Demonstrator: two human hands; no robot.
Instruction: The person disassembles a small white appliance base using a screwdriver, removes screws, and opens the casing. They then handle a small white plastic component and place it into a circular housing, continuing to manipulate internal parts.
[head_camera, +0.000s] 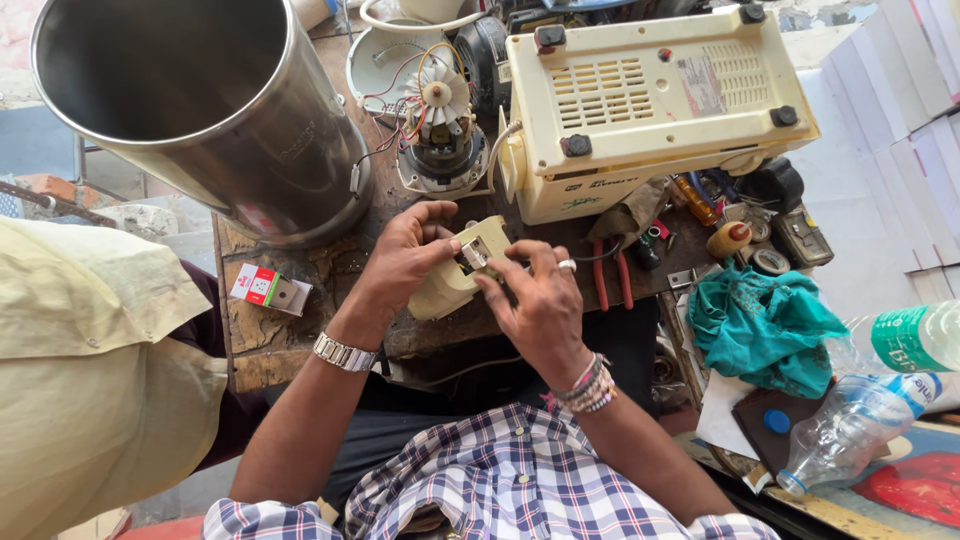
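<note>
Cream plastic housing (452, 275) gripped by left hand (405, 255); right hand (540, 300) fingertips pinching small metal part (476, 252) on it, near upturned appliance base (650, 100).

A worn wooden workbench (262, 345) with cracked, chipped edges fills the middle of the frame. Daylight is bright and even (strongest along the top edge). White stacked panels (905, 130) stand at the upper right; pale ground shows at left.

cream plastic part (452, 280) | curved, handle-like shell | tilted, lower end toward the person | held above the wooden bench edge | small metal piece (475, 253) | silvery, set in the part's upper open end
</note>
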